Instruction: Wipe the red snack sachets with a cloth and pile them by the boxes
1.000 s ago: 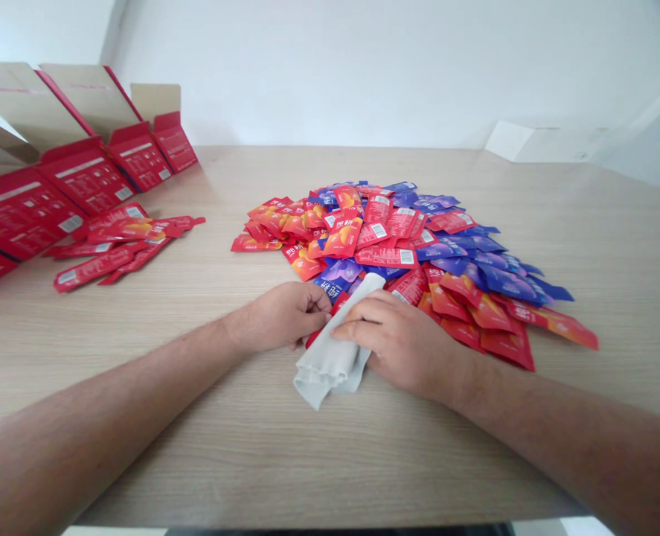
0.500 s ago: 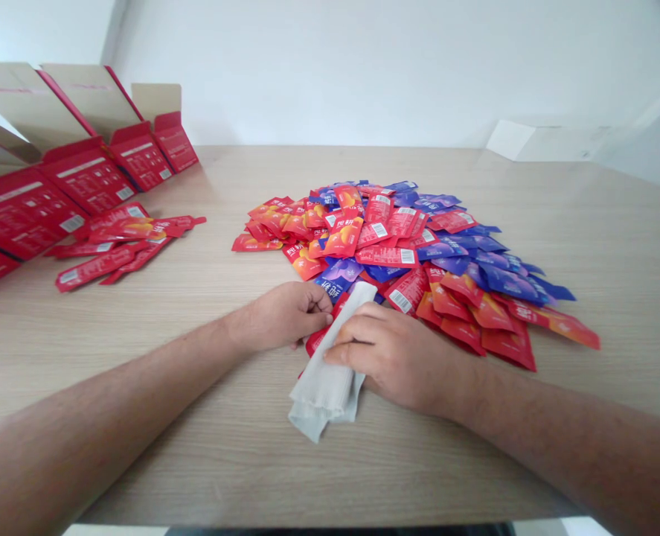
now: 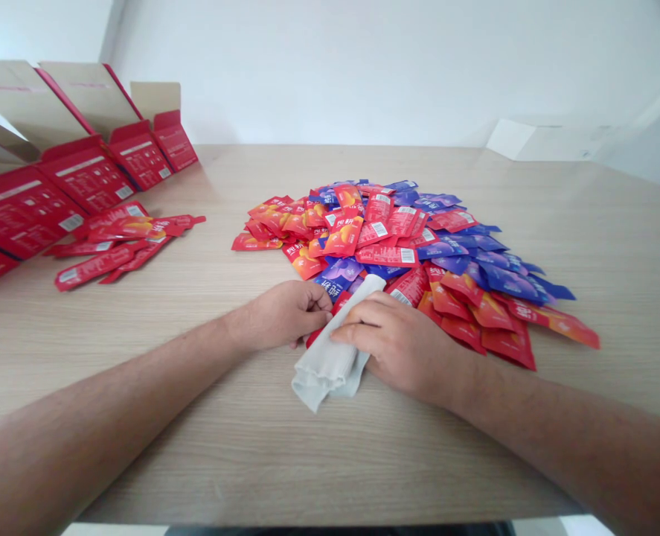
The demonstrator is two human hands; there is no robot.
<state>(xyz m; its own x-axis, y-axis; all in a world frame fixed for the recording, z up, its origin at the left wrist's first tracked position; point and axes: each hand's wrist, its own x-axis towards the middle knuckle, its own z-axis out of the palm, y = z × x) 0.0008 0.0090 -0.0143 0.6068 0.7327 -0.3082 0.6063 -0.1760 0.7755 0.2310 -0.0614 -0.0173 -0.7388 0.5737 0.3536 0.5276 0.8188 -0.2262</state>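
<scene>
Here, at the near edge of the heap, a folded strip of pale grey ribbed cloth (image 3: 330, 361) is being worked over the light oak-effect table (image 3: 330, 461), at six o'clock from the heap's centre, its top end lying on the sachets. The right hand (image 3: 402, 346) is closed over the cloth from three o'clock, fingers curved across it, thumb hidden. The left hand (image 3: 282, 316) is curled shut at nine o'clock, fingertips at the cloth's edge; whether cloth is pinched there cannot be told. Just beside those fingertips, a red foil sachet (image 3: 319, 333) is tucked partly under the cloth. The heap of red-orange and blue-purple foil sachets (image 3: 385, 255) is spread from nine round to three o'clock. At ten o'clock, long red stick sachets (image 3: 111, 249) lie loose before open red cardboard cartons (image 3: 87, 175).

The risk is judged to lie in the cloth: if it is dragged across the heap, the slippery sachets could be pushed out of place or carried along, and a loose hold could let the cloth slip or unfold.
</scene>
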